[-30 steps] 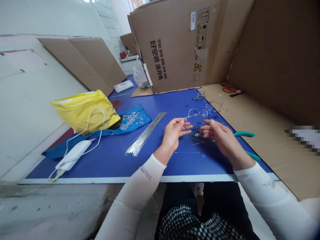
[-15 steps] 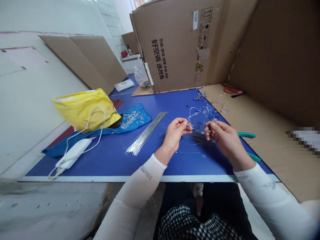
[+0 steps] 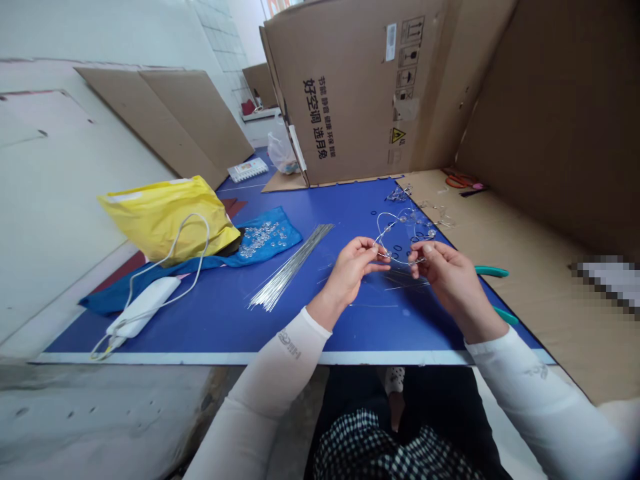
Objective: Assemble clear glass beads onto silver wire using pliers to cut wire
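Note:
Between my hands, above the blue tabletop, is a looped wire strung with clear beads. My left hand pinches the loop's near left side between thumb and fingers. On the other side my right hand is closed on the wire's right end, with a clear bead close to its fingertips. Small black rings lie on the table just beyond the loop. To the left of my left hand rests a bundle of straight metal wires. Green-handled pliers are partly hidden behind my right hand.
Loose clear beads lie on a blue cloth beside a yellow bag. A white power strip with a cord is at the left. Cardboard stands at the back. Red-handled scissors lie at the far right.
The beaded loop has turned and shifted slightly between my hands. My left hand has moved a little to the right, with its fingers further along the wire.

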A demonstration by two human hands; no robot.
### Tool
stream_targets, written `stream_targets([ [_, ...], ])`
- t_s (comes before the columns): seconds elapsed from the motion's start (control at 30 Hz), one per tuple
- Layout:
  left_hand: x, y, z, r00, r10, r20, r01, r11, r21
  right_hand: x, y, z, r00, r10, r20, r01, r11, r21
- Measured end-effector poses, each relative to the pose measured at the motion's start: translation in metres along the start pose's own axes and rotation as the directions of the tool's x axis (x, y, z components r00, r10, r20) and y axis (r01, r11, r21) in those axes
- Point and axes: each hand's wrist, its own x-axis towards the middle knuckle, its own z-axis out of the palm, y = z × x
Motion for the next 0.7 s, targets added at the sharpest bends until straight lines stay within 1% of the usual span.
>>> stream_targets([
  [0.13, 0.003, -0.001, -0.001, 0.999, 0.033, -0.021, -0.031, 0.994, 0.101, -0.002, 0.001, 0.001, 0.999, -0.032, 0.001, 0.032, 0.998, -0.06],
  [0.2, 0.004, -0.002, -0.001, 0.998, 0.05, -0.049, -0.044, 0.992, 0.121, -0.002, 0.003, 0.001, 0.998, -0.061, -0.012, 0.06, 0.993, -0.104],
  [0.27, 0.005, -0.003, -0.001, 0.994, 0.063, -0.087, -0.053, 0.992, 0.112, -0.003, 0.005, 0.002, 0.99, -0.139, -0.033, 0.129, 0.969, -0.212],
  [0.33, 0.004, -0.004, 0.0, 0.991, 0.072, -0.113, -0.062, 0.994, 0.091, -0.003, 0.007, 0.003, 0.967, -0.254, -0.032, 0.221, 0.891, -0.396],
  [0.4, 0.003, -0.005, 0.002, 0.991, 0.072, -0.113, -0.064, 0.995, 0.071, -0.004, 0.01, 0.003, 0.94, -0.342, 0.003, 0.282, 0.768, -0.575],
  [0.47, 0.002, -0.006, 0.003, 0.993, 0.067, -0.101, -0.061, 0.996, 0.059, -0.004, 0.012, 0.002, 0.928, -0.37, 0.037, 0.29, 0.657, -0.696],
  [0.5, 0.002, -0.007, 0.004, 0.993, 0.063, -0.095, -0.058, 0.997, 0.058, -0.004, 0.012, 0.002, 0.927, -0.373, 0.044, 0.285, 0.62, -0.731],
  [0.57, 0.001, -0.007, 0.005, 0.994, 0.059, -0.091, -0.053, 0.996, 0.068, -0.004, 0.012, 0.001, 0.924, -0.378, 0.046, 0.277, 0.584, -0.763],
  [0.7, 0.001, -0.005, 0.005, 0.987, 0.091, -0.134, -0.073, 0.988, 0.135, -0.004, 0.011, 0.0, 0.92, -0.388, 0.063, 0.308, 0.613, -0.728],
])
